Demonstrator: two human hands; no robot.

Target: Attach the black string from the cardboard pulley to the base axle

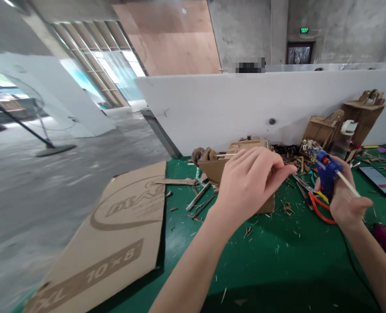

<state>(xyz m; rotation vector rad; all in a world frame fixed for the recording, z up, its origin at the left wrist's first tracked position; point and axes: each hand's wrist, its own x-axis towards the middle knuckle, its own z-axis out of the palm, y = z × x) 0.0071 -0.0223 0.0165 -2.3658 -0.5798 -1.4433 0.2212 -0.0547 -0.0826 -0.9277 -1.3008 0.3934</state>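
Left hand [246,182]: nearest us, reaching in from 7 o'clock; fingers curled well in, thumb toward 2. We cannot tell whether the fingertips hold anything.
Right hand [344,204]: 3 o'clock from the left hand; fingers wrapped round the blue glue gun [326,178], thumb stuck out toward 3.
Glue stick [347,184]: white, protruding from the glue gun toward 4 o'clock.
Cardboard build [212,170]: partly hidden beyond the left hand, visible end at 10 o'clock; contact unclear to us.
Scissors [313,209]: 9 o'clock from the right hand, orange-handled.
Phone [380,180]: 2 o'clock from the right hand, screen lit.
Printed cardboard sheet [127,234]: 8 o'clock from the left hand.
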